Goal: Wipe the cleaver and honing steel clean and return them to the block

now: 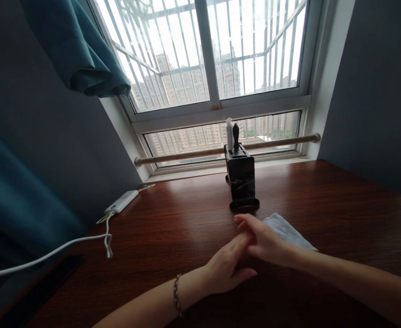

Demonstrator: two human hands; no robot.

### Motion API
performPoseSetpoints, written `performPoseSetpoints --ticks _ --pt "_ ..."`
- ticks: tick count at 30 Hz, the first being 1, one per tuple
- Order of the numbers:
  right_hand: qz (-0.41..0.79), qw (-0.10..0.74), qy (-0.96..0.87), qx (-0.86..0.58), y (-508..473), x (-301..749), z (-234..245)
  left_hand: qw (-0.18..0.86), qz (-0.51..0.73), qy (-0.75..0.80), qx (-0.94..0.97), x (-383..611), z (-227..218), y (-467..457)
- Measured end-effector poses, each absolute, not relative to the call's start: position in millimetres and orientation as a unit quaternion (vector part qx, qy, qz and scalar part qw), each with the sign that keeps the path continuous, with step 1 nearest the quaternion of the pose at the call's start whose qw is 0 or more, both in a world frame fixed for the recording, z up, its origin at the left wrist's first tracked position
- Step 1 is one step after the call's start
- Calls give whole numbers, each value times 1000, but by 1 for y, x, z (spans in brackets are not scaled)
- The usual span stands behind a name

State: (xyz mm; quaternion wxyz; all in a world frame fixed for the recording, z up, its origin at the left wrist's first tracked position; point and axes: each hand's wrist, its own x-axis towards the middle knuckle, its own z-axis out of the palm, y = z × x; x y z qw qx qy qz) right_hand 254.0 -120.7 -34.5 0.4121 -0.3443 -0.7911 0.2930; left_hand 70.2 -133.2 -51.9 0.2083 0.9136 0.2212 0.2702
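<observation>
My left hand (225, 265) is stretched out over the wooden table, thumb apart from its fingers and a chain bracelet at the wrist. My right hand (267, 240) lies across the fingertips of the left, and the two hands touch. I see no object in either hand; the right fingers are partly hidden. Just beyond them stands a black knife block (242, 182) holding a black-handled tool (235, 136) and a white-handled tool (229, 134), whose lower parts are hidden. A folded pale grey cloth (287, 231) lies behind my right hand and wrist.
On the left of the table (173, 214) lies a white power strip (121, 202) with a white cable (50, 255) trailing off left. A barred window, crossed by a rail (193, 156), is at the back. A blue curtain (80, 54) hangs at upper left.
</observation>
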Motion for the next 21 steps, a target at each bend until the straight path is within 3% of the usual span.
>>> performPoseSetpoints --ticks 3,7,12,15,21 --pt "222 565 -676 -417 -76 277 -28 249 390 346 816 73 -53 -104" --pt "402 547 -595 -429 -24 300 -39 362 498 388 686 88 -58 -43" --pt "541 520 -604 -270 -9 303 -50 459 503 321 659 116 -62 0" --pt "537 541 -594 -256 -12 303 -47 506 504 267 647 130 -62 -2" --pt "403 631 -501 -433 -7 327 -48 584 471 198 631 173 -67 -8"
